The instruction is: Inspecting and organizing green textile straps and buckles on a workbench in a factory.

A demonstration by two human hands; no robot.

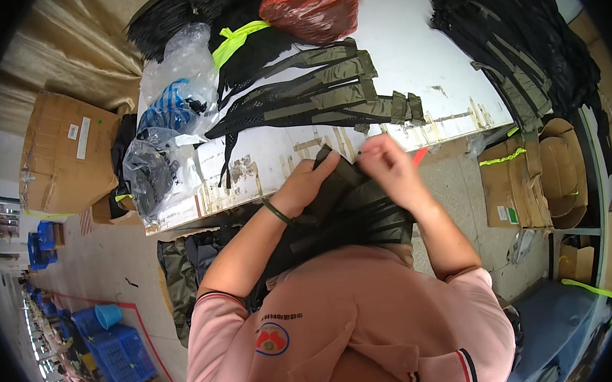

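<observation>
My left hand [304,185] is closed on a folded dark olive fabric piece [337,183], thumb lying along its top. Just right of it, my right hand [389,169] has its fingers curled together in a pinch, slightly smeared by motion; what sits between them, if anything, cannot be made out. Black mesh cloth with olive bands [354,223] hangs from the held piece over my lap. Beyond my hands, on the white table [397,28], lie black mesh strips with olive panels [328,98], spread side by side.
A red plastic bag [313,7], clear bags [172,101] and neon yellow cloth [235,42] lie on the table. Dark mesh pieces [515,41] are heaped at the right. Cardboard boxes stand left [66,154] and right [518,180]. Blue crates [119,357] are at lower left.
</observation>
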